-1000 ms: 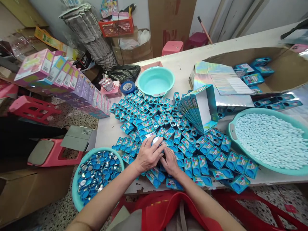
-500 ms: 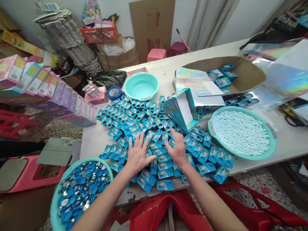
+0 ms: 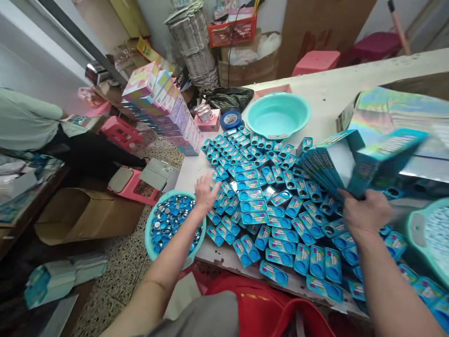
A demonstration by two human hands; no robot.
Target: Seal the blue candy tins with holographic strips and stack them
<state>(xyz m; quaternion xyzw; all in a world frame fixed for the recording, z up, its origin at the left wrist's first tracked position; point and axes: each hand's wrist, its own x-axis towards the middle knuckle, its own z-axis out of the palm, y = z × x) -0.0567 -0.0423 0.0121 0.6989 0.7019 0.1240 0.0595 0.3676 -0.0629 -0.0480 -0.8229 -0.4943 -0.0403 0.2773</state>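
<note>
My left hand (image 3: 206, 194), slightly blurred, is at the left edge of a spread of small blue tins (image 3: 254, 206), with its thumb apart from the fingers and nothing seen in it. My right hand (image 3: 366, 213) is closed on the lower end of a teal cardboard box (image 3: 389, 154), which is tilted and smeared by motion. Just left of it stands a row of nested teal boxes (image 3: 324, 161), the front one showing its white inside. The tins lie in rows and loose heaps, many with round recesses on top.
A turquoise basin (image 3: 150, 241) of blue and silver round caps is at lower left. Another basin (image 3: 277, 133) stands behind the tins; a third (image 3: 416, 229), with pale pellets, is at right. Stacked pink and purple boxes (image 3: 164, 112) rise at left. A person (image 3: 31, 117) is at far left.
The view has swung left. My right hand has moved right from the tins and taken hold of a teal box. My left hand has lifted from the middle tins to their left edge.
</note>
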